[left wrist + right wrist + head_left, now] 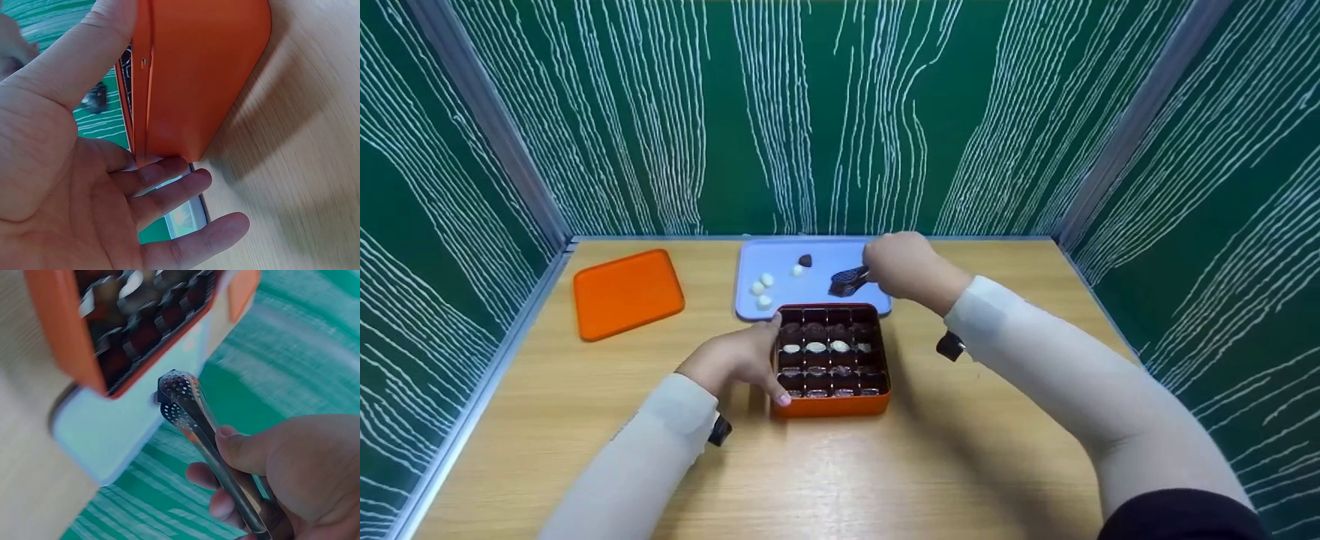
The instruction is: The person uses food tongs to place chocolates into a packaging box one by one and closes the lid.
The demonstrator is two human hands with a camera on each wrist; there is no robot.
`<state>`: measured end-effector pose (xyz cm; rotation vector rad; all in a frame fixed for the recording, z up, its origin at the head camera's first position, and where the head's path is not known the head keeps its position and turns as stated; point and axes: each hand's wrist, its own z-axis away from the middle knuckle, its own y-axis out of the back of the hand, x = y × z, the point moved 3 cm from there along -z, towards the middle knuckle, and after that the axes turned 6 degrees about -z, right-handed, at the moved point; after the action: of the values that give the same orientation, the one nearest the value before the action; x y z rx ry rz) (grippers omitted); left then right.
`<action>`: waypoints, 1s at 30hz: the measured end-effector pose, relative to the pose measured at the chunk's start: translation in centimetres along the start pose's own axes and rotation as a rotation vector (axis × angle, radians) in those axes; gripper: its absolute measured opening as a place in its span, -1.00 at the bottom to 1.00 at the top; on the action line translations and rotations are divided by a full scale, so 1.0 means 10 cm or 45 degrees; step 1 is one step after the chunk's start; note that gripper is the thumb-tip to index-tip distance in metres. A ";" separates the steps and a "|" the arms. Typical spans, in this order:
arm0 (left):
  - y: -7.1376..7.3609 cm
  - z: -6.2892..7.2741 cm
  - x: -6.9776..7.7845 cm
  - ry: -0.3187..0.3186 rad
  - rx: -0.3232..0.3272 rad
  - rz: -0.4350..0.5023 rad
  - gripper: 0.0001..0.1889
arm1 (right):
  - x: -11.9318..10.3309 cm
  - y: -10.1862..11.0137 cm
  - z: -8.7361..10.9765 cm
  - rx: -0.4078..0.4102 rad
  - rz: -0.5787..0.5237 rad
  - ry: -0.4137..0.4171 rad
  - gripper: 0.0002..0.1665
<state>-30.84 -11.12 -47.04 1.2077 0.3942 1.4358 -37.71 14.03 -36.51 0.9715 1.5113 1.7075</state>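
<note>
My right hand (906, 266) grips metal tongs (205, 439) with perforated heads over the pale blue tray (825, 247). A dark chocolate piece (160, 396) shows at the tongs' tips, partly hidden by the heads. My left hand (739, 356) rests against the left side of an orange box (832, 406), thumb at its front corner and index finger near the back one. In the left wrist view its other fingers stretch out loosely. Inside the box a dark divided insert (817, 375) holds a row of dark chocolates (814, 331) and a row of white ones (816, 348).
On the blue tray lie several white pieces (765, 302) toward the left and one dark piece (805, 260) near the back. An orange lid-like tray (628, 294) lies at the back left of the wooden table (960, 450). Green patterned panels (825, 150) enclose the back and sides.
</note>
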 end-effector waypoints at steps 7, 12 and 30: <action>0.01 0.02 0.01 0.017 -0.001 0.016 0.72 | -0.40 0.17 0.35 -0.007 -0.027 0.195 -0.83; 0.01 0.02 0.00 0.032 -0.008 0.017 0.71 | -0.58 0.10 0.44 -0.087 0.002 0.266 -0.82; 0.01 0.01 -0.01 -0.005 -0.002 -0.008 0.70 | -0.98 -0.12 0.24 -0.275 0.226 0.316 -0.87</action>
<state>-30.82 -11.26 -46.98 1.2067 0.3940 1.4278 -30.66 7.09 -38.63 0.8239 1.3865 2.1345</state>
